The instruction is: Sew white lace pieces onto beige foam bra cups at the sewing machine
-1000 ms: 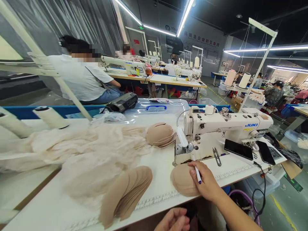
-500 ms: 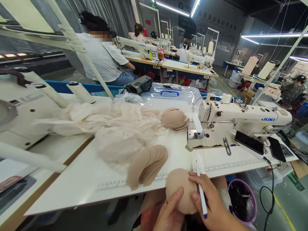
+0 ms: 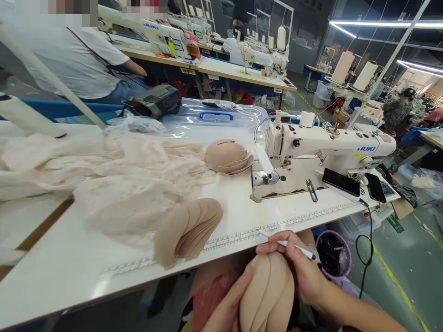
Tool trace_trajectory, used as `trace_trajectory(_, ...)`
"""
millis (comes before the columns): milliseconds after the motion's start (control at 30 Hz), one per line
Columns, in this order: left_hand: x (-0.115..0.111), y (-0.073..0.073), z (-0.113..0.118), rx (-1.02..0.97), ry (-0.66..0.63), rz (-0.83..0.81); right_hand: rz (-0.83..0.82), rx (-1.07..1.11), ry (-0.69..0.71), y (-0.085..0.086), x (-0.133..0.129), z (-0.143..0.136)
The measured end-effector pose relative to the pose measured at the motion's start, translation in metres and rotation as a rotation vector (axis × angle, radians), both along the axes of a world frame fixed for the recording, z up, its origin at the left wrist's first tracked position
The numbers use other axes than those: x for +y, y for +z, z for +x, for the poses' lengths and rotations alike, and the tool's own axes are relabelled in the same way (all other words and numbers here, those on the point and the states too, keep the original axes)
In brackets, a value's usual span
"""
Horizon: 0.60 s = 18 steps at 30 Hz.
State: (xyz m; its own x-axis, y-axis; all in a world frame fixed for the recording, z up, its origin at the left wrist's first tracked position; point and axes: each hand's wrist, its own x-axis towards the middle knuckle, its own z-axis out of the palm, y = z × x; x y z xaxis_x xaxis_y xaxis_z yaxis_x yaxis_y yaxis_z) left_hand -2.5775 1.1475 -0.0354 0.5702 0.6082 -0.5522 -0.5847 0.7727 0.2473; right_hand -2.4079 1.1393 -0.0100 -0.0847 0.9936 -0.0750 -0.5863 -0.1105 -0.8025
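Observation:
Below the table's front edge, my left hand (image 3: 231, 297) is wrapped round the left side of several overlapping beige cups (image 3: 268, 295). On their right side is my right hand (image 3: 301, 263), which also grips a white pen (image 3: 297, 249) with a purple end between its fingers. A fanned stack of beige cups (image 3: 194, 226) stands on the table to the left, near the printed ruler strip. Farther back, another group of beige cups (image 3: 226, 157) lies beside the sewing machine, next to crumpled cream fabric (image 3: 121, 180).
A JUKI sewing machine (image 3: 332, 147) stands on the white table (image 3: 242, 207), with thread snips (image 3: 311, 190) and phones to its right. Behind are a clear lidded box (image 3: 214, 127) and a seated person (image 3: 79, 60). A purple bin (image 3: 334, 256) sits below.
The view has shifted right. The held cup has turned and now shows several overlapping layers. The pen has tilted from nearly upright to nearly level in my right hand.

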Motion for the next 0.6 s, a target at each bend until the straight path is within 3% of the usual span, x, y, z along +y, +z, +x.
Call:
trace_trajectory(167, 0.006, 0.006, -0.009, -0.093, -0.141, 0.113, 0.012, -0.06, -0.091, 0.007, 0.004, 0.003)
trace_trajectory(300, 0.01, 0.01, -0.011, -0.124, -0.154, 0.187, -0.041, -0.008, -0.203, 0.009, 0.009, -0.003)
trace_trajectory(500, 0.017, 0.012, 0.005, -0.124, -0.159, 0.06, -0.008, 0.008, -0.277, 0.012, 0.007, -0.004)
trace_trajectory(600, 0.017, 0.016, 0.014, -0.185, -0.161, 0.036, 0.012, -0.119, -0.263, 0.014, 0.003, -0.001)
